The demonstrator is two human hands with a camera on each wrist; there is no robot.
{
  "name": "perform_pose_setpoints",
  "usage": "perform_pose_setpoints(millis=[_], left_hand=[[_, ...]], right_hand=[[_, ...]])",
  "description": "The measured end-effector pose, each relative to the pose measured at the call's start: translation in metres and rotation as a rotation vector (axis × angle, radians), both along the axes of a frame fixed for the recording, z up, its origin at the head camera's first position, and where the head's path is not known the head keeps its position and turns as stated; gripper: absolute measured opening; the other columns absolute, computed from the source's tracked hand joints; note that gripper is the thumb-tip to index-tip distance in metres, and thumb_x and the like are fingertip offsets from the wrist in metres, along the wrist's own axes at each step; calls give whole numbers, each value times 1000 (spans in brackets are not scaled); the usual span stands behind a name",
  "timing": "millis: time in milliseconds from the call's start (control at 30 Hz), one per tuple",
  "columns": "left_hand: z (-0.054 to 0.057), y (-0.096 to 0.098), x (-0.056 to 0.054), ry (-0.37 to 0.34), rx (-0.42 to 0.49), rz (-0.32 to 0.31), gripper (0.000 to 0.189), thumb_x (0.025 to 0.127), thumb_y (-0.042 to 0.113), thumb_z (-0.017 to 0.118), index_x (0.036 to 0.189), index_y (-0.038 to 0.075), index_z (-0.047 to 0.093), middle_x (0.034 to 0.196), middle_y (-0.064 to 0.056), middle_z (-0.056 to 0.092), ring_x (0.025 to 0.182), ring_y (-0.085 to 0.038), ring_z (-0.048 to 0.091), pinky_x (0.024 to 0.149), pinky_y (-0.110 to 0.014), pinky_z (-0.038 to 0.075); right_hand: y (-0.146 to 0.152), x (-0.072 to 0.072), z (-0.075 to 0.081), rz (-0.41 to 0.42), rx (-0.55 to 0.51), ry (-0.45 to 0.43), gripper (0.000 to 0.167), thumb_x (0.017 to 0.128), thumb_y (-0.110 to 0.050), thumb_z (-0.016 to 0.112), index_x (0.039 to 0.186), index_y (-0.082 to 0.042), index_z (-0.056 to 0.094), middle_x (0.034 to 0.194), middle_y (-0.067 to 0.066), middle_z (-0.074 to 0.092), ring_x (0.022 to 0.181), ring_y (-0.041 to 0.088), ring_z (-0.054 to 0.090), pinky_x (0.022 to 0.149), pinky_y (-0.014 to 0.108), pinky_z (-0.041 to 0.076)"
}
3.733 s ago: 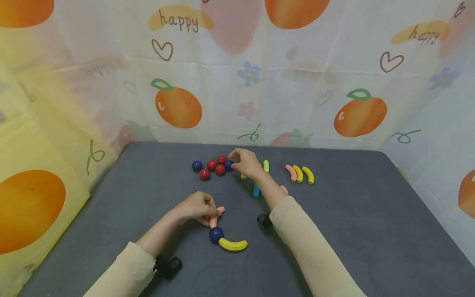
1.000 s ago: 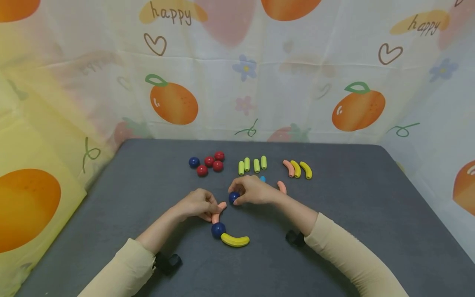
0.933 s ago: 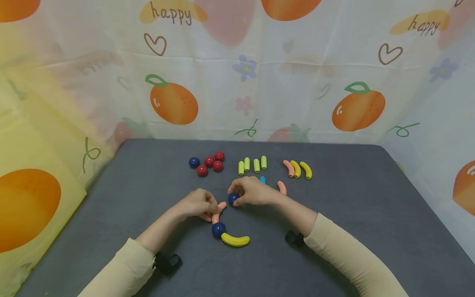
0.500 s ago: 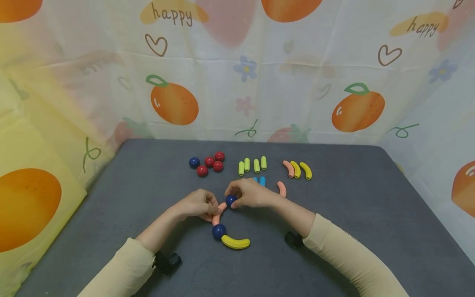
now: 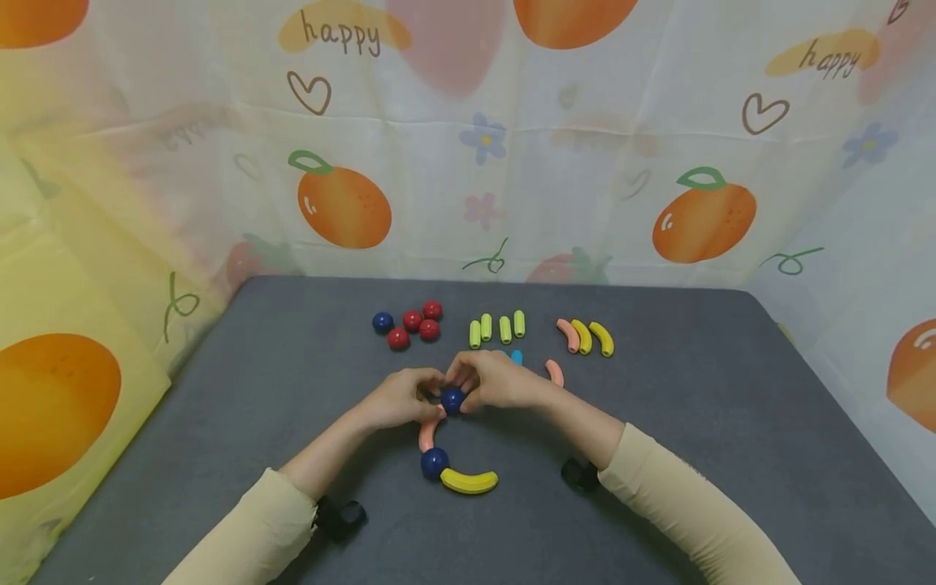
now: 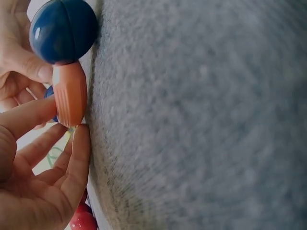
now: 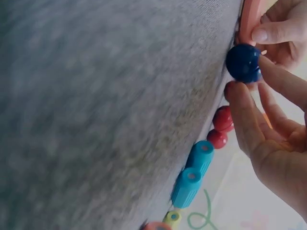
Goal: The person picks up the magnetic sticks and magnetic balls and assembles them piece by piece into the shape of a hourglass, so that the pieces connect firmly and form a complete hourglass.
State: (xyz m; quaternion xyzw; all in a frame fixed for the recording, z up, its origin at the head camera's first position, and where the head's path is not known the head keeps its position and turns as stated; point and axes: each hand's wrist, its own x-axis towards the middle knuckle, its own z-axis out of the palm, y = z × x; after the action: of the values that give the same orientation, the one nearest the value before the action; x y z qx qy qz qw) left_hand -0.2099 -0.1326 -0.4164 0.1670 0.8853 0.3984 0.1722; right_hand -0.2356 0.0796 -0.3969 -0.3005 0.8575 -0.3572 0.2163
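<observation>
In the head view my right hand (image 5: 497, 380) holds a blue ball (image 5: 452, 400) between thumb and fingers, low over the table. The ball sits against the upper end of a pink curved rod (image 5: 427, 436). My left hand (image 5: 400, 398) pinches that rod near the same end, its fingertips close to the ball. At the rod's lower end is a second blue ball (image 5: 435, 464), with a yellow curved rod (image 5: 470, 482) joined to it, pointing right. The left wrist view shows my left thumb against the pink rod (image 6: 70, 93); the right wrist view shows the held ball (image 7: 243, 63) meeting the rod.
Red balls (image 5: 413, 320) and a blue ball (image 5: 383, 322) lie at the back left. Short green rods (image 5: 504, 329) stand right of them, then pink and yellow curved rods (image 5: 582, 335). Blue rods (image 7: 187, 188) and a loose pink rod (image 5: 555, 373) lie by my right hand.
My right hand has taken a blue ball from the back group and brought it down to the pink rod's upper end. My left hand has shifted up along the rod toward that ball.
</observation>
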Motion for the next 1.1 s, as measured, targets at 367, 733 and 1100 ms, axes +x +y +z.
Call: perform_pose_setpoints(millis=[367, 733, 1100], left_hand=[[1, 6, 5, -7, -1, 32, 37, 83, 8, 74, 119, 10, 67, 86, -7, 65, 64, -10, 61, 59, -24, 52], [4, 5, 9, -93, 26, 10, 33, 85, 8, 74, 115, 7, 60, 82, -7, 61, 59, -12, 61, 57, -27, 58], [6, 4, 11, -139, 38, -5, 33, 82, 10, 78, 108, 6, 59, 84, -6, 59, 61, -11, 63, 58, -27, 58]], right_hand=[[30, 2, 20, -17, -1, 125, 34, 87, -11, 74, 119, -6, 63, 118, 14, 69, 101, 20, 68, 84, 27, 57], [72, -7, 23, -192, 16, 135, 31, 92, -11, 69, 121, -3, 62, 120, 16, 67, 104, 26, 67, 87, 36, 57], [104, -14, 10, -348, 226, 89, 26, 91, -20, 69, 103, 1, 62, 78, 6, 60, 67, 15, 50, 64, 29, 43]])
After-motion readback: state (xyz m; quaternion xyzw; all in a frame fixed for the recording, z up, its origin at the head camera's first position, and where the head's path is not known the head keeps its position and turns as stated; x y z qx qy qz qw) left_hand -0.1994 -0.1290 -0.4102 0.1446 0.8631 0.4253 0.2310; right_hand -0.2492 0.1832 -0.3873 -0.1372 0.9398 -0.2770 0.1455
